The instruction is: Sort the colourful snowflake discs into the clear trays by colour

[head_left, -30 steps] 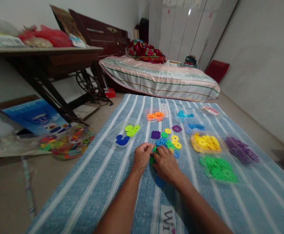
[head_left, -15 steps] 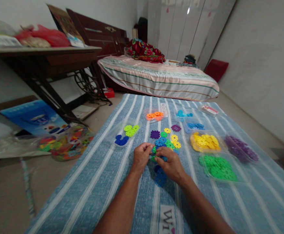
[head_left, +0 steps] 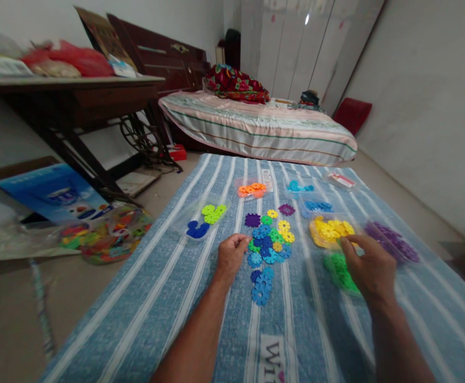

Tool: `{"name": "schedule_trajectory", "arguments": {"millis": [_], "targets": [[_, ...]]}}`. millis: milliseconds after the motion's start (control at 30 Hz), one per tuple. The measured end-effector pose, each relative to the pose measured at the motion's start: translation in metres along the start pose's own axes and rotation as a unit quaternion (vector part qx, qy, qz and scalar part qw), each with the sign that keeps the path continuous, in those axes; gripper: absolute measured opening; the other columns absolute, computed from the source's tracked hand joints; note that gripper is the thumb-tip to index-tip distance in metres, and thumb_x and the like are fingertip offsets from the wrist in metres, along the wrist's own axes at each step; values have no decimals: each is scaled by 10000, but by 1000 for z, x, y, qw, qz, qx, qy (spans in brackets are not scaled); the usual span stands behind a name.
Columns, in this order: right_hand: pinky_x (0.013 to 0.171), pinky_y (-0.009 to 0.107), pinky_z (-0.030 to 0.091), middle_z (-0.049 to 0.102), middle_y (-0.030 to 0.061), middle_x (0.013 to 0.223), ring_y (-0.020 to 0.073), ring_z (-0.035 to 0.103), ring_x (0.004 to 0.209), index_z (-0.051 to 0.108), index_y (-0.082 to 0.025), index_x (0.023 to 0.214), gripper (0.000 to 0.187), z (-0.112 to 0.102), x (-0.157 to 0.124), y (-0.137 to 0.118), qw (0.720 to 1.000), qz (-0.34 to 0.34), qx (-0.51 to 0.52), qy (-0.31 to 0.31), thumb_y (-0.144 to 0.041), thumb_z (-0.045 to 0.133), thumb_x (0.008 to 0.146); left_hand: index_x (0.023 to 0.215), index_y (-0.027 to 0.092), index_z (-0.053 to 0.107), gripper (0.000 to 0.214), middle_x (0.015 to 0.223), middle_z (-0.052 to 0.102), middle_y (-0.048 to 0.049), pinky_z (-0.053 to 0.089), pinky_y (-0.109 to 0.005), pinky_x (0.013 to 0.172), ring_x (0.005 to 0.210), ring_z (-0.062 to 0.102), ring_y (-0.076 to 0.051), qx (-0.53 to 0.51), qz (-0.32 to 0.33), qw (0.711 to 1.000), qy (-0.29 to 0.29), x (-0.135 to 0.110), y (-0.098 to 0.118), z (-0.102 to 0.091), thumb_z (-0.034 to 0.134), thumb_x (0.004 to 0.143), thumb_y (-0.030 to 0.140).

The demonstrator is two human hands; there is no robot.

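My left hand [head_left: 229, 256] rests on the blue striped mat [head_left: 168, 298], its fingers curled and pinching the left edge of a flat cluster of joined plastic snowflake pieces [head_left: 270, 239] in blue, green, yellow and purple. A short chain of blue pieces [head_left: 261, 286] lies just below the cluster. My right hand [head_left: 370, 268] hovers over the clear tray of green pieces [head_left: 338, 266], fingers bent and apart, covering most of the tray. I see nothing held in it.
Clear trays hold yellow pieces [head_left: 330, 229], purple pieces [head_left: 391, 240], blue pieces [head_left: 319, 205], orange pieces [head_left: 251, 188] and lime with dark blue pieces [head_left: 204, 219]. A bag of mixed pieces [head_left: 108, 239] lies on the floor at left. A bed [head_left: 256, 127] and a dark table [head_left: 76, 96] stand beyond.
My right hand left the cluster and swung right to the green tray. The cluster and blue chain now lie uncovered. My left hand stayed at the cluster's edge.
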State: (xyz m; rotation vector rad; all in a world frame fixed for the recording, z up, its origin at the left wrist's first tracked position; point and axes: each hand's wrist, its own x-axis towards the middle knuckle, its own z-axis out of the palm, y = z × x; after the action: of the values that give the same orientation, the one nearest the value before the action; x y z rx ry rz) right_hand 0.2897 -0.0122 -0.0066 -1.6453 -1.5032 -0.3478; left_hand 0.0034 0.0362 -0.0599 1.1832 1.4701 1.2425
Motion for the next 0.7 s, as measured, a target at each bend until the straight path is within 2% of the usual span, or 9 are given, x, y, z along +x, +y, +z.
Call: {"name": "schedule_trajectory", "arguments": {"millis": [67,167,300,433,500,700], "targets": [[672,333,485,701,78,742,222,652,707,671,-190,725,312,3,-5,-3,1000,-4,5,-13,-426,506,845,762,166,710,260,655,663,-1,443,-257,631,629,570,-144,7,4,1000,-1,0,-1,0,603,694,393],[687,318,494,713,69,778,207,659,733,679,-196,767,284,15,-18,-20,994,-11,80,-73,-398,503,860,766,169,710,265,667,671,-2,450,-259,637,637,579,-148,17,10,1000,2,0,-2,-1,600,700,401],[694,322,495,705,54,770,204,649,732,682,-209,764,265,42,-37,-45,975,-26,153,-160,-360,491,870,777,181,709,265,703,690,-1,467,-269,658,666,602,-162,39,21,999,1,-2,-2,-1,595,705,408],[694,314,482,694,52,771,202,638,738,686,-203,779,273,72,-42,-56,961,-16,169,-219,-342,471,873,752,210,702,206,744,709,9,483,-282,741,746,637,-177,70,44,997,-1,-5,-2,1,589,711,377],[707,319,478,689,57,786,205,631,754,680,-200,791,265,87,-39,-57,963,-4,163,-216,-328,462,870,758,225,702,184,769,718,11,487,-286,764,777,649,-181,85,55,995,0,-6,-3,3,587,719,362],[848,370,468,672,86,879,210,592,893,649,-198,802,221,118,-33,-50,977,-9,184,-109,-268,447,858,799,237,701,155,865,715,-23,507,-300,807,877,652,-190,128,106,986,-1,-10,-8,2,574,748,309]]}}
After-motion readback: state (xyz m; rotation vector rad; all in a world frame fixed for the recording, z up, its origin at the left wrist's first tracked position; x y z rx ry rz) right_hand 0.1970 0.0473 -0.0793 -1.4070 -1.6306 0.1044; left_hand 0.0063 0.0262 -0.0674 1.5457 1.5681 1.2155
